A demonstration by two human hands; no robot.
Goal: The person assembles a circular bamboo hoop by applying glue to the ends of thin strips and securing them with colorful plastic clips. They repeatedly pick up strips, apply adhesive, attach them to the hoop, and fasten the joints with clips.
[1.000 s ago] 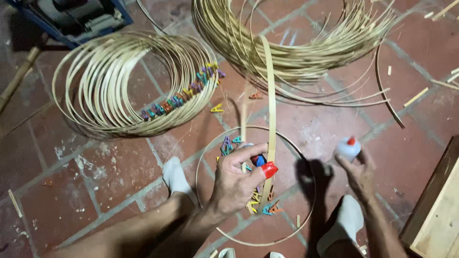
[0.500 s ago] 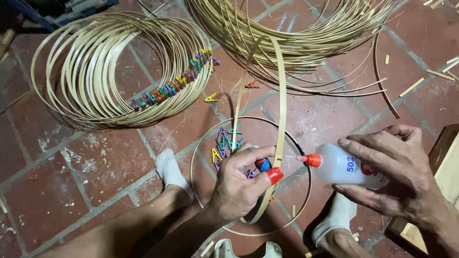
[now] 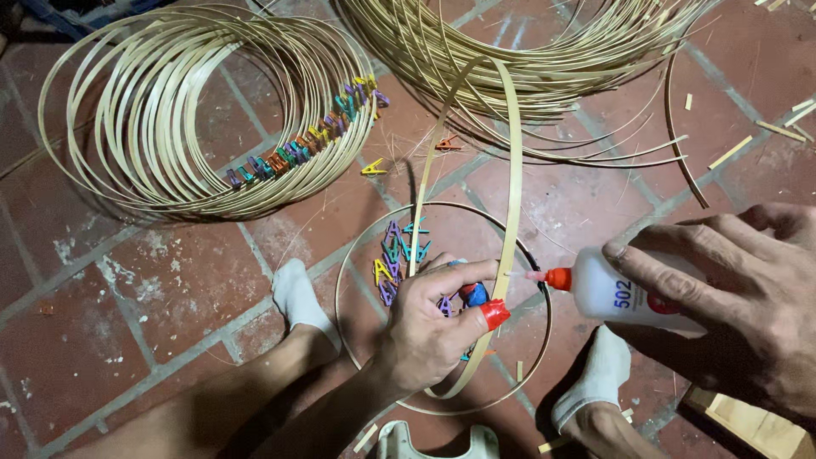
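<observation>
Just right of the left hand (image 3: 425,327), glue bottle (image 3: 625,293) in the right hand (image 3: 739,297).

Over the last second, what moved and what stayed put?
The right hand brought the glue bottle in from the right, its red nozzle now against the bamboo strip. The left hand kept its hold on the looped strip, red clip under the thumb. The stacked hoops and the ring on the floor lie as before.
</observation>
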